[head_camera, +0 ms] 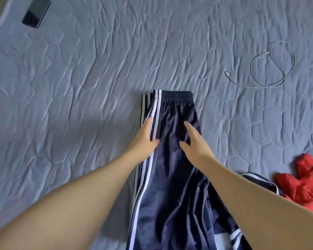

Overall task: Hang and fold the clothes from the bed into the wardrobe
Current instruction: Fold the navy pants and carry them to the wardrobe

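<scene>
Lying far left on the bed (79,87) is a phone (36,12); mid-bed, the left hand (143,139) rests flat on the striped edge of the navy trousers (170,177), the right hand (195,141) open-fingered beside it; a cable (271,69) and red garment (304,181) lie right.

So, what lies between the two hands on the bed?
In the head view, only the fabric of the navy trousers lies between the left hand and the right hand; both lie open on it.

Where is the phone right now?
In the head view, the phone lies at the far left of the grey quilt, near its edge, well away from the navy track pants and across from the white cable on the right.
</scene>
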{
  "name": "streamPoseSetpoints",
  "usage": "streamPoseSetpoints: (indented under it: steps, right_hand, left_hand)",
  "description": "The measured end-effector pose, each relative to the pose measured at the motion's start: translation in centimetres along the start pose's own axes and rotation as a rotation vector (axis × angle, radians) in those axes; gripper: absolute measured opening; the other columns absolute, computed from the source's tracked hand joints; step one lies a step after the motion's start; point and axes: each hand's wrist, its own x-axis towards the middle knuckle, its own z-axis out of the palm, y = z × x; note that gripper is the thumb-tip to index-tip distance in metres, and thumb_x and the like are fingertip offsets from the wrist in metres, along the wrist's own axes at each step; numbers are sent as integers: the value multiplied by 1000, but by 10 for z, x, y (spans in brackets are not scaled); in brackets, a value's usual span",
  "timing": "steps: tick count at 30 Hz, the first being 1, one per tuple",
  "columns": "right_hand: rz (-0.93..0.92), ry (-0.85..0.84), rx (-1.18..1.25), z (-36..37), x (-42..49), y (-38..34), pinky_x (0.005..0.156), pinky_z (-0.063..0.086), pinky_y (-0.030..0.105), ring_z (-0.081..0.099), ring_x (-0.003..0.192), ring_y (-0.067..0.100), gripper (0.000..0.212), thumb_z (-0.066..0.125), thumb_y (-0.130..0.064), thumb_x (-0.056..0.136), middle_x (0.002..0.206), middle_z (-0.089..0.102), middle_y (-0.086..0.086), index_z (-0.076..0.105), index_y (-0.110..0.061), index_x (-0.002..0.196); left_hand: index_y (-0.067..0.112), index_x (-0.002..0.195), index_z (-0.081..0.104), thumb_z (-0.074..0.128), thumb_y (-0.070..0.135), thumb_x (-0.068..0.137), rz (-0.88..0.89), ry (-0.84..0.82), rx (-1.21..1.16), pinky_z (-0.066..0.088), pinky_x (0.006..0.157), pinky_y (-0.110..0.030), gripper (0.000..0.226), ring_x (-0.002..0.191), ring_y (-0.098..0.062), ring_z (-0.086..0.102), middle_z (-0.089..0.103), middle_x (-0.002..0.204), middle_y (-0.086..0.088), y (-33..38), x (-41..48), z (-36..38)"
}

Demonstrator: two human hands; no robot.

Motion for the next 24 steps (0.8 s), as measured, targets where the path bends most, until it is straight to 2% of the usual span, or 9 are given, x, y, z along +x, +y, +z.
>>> streamPoseSetpoints:
  steps: [1,3,8,12,16,18,20,22,24]
  right_hand:
    - [-7,-47,-71,9,-9,8,112,25,41,20,141,14,65,43,-26,95,155,14,-13,8,-39,147]
    - [-21,-138,-161,28,-32,22,114,15,38,7,144,11,65,42,-27,95,157,8,-12,7,-38,148]
    - [-73,-352,-404,72,-90,55,114,9,36,2,145,16,69,44,-37,93,158,2,-9,3,-38,148]
    - [-53,-460,-552,99,-118,84,115,3,42,-5,145,20,80,49,-52,86,158,-7,-6,0,-40,147]
    - [-78,-499,-675,116,-127,101,114,-5,49,-16,144,26,101,58,-63,74,155,-21,0,-7,-36,147]
    - [-102,-503,-789,124,-129,104,112,-7,54,-19,142,31,112,60,-64,72,153,-27,6,-16,-30,147]
    - [-134,-500,-921,131,-132,107,109,-8,59,-20,141,37,118,61,-63,73,151,-31,12,-24,-24,145]
    - [-143,-470,-1013,137,-136,110,108,-6,63,-18,141,40,113,60,-53,80,150,-32,16,-28,-20,143]
    - [-132,-450,-1053,140,-140,110,109,-2,62,-14,141,41,99,55,-34,89,151,-29,18,-27,-17,143]
  left_hand:
    - [24,149,13,56,13,88,65,-42,140,16,106,-19,76,141,-13,19,16,155,5,-10,-11,8]
    - [22,149,13,56,19,88,177,-140,372,15,112,-25,75,143,-14,13,12,157,5,-27,-36,22]
    - [24,149,3,45,43,92,247,-411,765,3,116,-37,74,145,-14,-5,1,157,6,-65,-98,49]
    - [26,149,2,43,60,86,222,-542,922,-5,114,-47,83,143,-20,-17,-12,157,-1,-97,-132,65]
    - [22,148,-7,52,73,69,268,-561,1038,-20,105,-58,111,136,-28,-31,-28,151,-11,-121,-156,79]
    - [17,147,-13,59,69,65,305,-558,1154,-24,100,-62,120,136,-35,-29,-33,145,-17,-125,-162,85]
    - [11,145,-17,60,52,75,328,-529,1278,-28,97,-63,111,138,-41,-21,-29,145,-25,-126,-164,89]
    - [8,144,-19,52,32,84,333,-501,1339,-30,96,-61,96,138,-44,-17,-22,148,-30,-126,-164,94]
    - [7,144,-19,44,22,88,332,-511,1334,-25,103,-55,86,139,-43,-16,-20,148,-31,-127,-163,97]
